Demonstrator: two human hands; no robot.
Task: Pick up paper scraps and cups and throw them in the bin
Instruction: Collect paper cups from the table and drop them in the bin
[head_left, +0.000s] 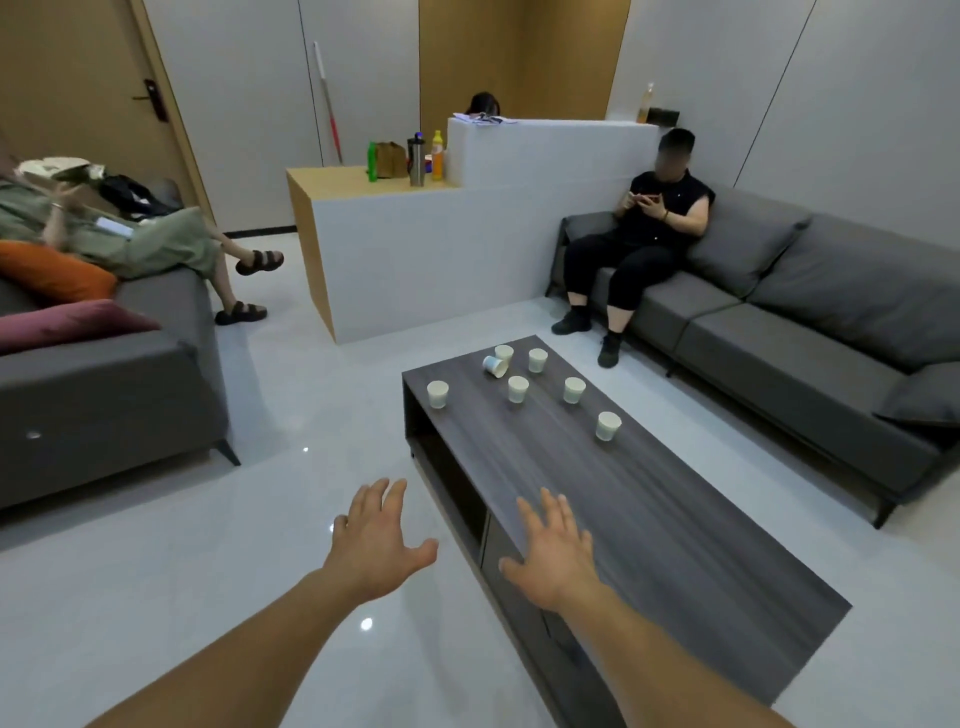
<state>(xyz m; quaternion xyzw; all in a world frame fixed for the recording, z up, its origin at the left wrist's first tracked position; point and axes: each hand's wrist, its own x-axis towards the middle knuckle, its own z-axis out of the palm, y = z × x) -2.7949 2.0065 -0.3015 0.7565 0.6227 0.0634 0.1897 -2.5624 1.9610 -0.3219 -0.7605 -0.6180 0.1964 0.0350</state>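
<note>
Both hands reach forward with fingers spread and hold nothing: the left hand (376, 540) hangs over the pale floor (208, 571) just beside the dark coffee table (675, 561), the right hand (556, 551) over the table's near part. The white paper cups (518, 389) stand well beyond the fingertips on the table's far half, six upright and one (494, 366) lying on its side at the far end.

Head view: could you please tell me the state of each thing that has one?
Left hand: open, empty
Right hand: open, empty
Tipped cup: lying on its side
Other cups: upright
Door: shut
</note>
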